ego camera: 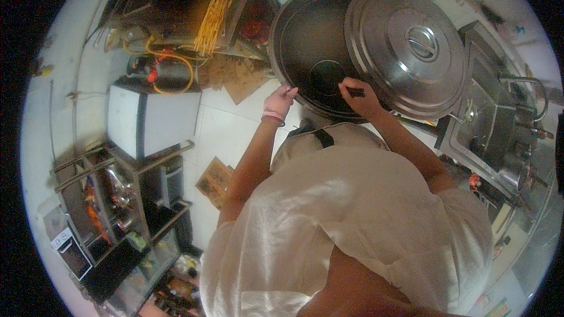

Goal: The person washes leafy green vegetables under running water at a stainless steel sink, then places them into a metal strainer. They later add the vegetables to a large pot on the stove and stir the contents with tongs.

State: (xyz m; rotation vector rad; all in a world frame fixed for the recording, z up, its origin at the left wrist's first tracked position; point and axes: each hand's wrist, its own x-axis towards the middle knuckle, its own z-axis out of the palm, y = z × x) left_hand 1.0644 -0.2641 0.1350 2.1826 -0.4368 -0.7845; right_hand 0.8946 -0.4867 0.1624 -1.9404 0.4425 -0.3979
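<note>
A large round dark metal pot (304, 31) stands in front of me, its inside in shadow with a darker circle low in it. A wide stainless steel lid (383, 22) with a recessed handle (421, 43) lies tilted across its right side. My left hand (278, 102), with a dark band at the wrist, has its fingers closed at the pot's near left rim. My right hand (362, 99) is over the near part of the pot, beside the lid's lower edge. Its fingers are curled; a small dark patch shows between them, and I cannot tell whether it is an object.
Left stand a white box-shaped cabinet (169, 112), a gas cylinder (169, 70) with a yellow hose (190, 70), and shelves (132, 171). Flattened cardboard (240, 79) lies on the floor. A bundle of long yellow sticks (213, 22) is farther back. A steel sink (478, 127) is right.
</note>
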